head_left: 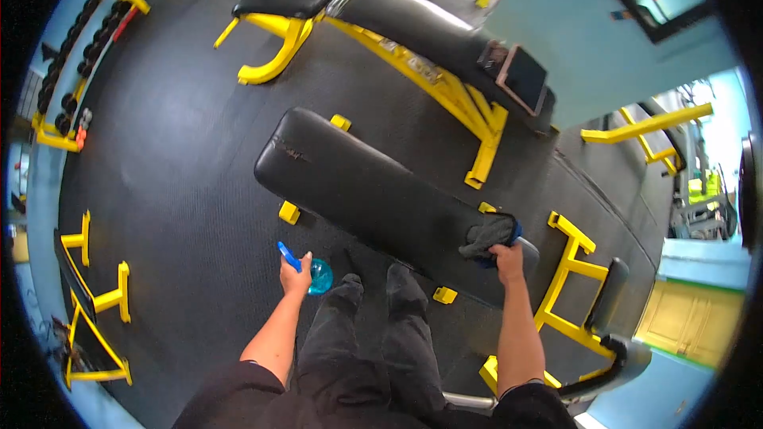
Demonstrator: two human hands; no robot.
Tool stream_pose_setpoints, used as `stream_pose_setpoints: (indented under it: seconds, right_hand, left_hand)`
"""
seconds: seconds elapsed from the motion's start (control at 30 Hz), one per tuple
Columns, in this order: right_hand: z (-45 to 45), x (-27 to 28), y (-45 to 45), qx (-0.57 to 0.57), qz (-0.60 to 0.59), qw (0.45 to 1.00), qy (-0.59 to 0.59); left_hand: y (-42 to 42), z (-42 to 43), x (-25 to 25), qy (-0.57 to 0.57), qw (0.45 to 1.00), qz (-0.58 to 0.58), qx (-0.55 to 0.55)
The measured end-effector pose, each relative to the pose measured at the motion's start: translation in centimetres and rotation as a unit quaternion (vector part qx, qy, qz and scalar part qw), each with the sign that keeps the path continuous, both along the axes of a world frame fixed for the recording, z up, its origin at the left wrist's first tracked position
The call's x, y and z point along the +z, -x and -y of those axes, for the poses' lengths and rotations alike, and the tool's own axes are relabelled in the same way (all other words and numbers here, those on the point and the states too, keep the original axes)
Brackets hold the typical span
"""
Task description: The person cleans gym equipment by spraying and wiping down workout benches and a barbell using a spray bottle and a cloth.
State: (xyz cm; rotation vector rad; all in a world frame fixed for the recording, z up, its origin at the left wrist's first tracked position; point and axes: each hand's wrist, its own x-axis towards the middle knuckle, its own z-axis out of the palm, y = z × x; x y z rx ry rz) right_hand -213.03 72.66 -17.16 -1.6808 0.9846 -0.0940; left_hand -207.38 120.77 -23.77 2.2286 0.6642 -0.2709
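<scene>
Beside the legs [334, 326], the left hand [296, 276] has its grip closed round the neck of a blue spray bottle [320, 278]; loose or damp fingers could drop it onto the floor [183, 159]. The right hand's [509, 260] grip pinches a bunched dark cloth [488, 234] near the end of the padded surface [358, 175], where a careless pull might drag it off. Beyond, a tablet [524, 78] lies on a second bench [413, 16], at risk from stray spray.
</scene>
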Motion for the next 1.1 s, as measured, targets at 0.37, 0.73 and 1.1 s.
stream_pose_setpoints:
  seconds: [0.37,0.73,1.1]
  right_hand:
    - [3.4,-10.4,-16.0,0.222,-0.351,0.909,-0.023]
    - [6.4,-15.1,-15.5,0.232,-0.420,0.876,-0.058]
    - [1.6,-10.3,-12.3,0.237,-0.361,0.899,-0.072]
  left_hand:
    - [-4.9,7.1,-10.7,-0.015,0.885,-0.129,0.448]
    - [-8.6,12.1,-10.4,0.465,0.590,-0.078,0.656]
    - [-5.4,9.7,-11.2,0.415,0.593,-0.044,0.689]
